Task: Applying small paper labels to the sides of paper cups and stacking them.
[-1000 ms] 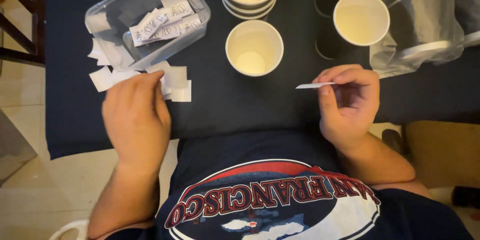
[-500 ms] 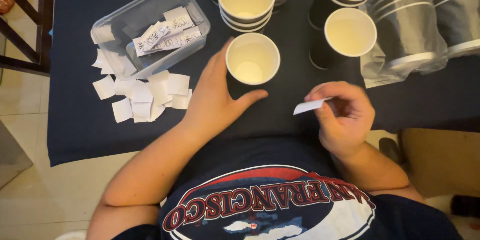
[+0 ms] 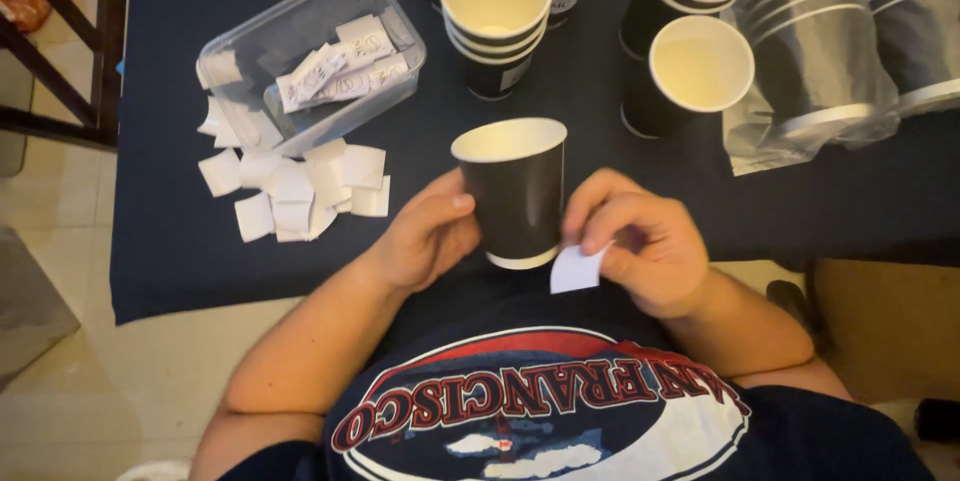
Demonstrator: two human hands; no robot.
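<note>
Two hands are working over the dark tablecloth (image 3: 200, 271): my left hand (image 3: 425, 236) is gripping the black paper cup (image 3: 515, 191) upright near the table's edge, while my right hand (image 3: 640, 246) is pinching a small white label (image 3: 577, 269) beside its base.

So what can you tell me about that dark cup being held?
The dark cup looks like paper: black outside, cream inside, with pale rims top and bottom. It appears empty and is tilted toward the person at the table's near edge. The left hand grips its side; the right hand brings a small white sticker beside its base.
</note>
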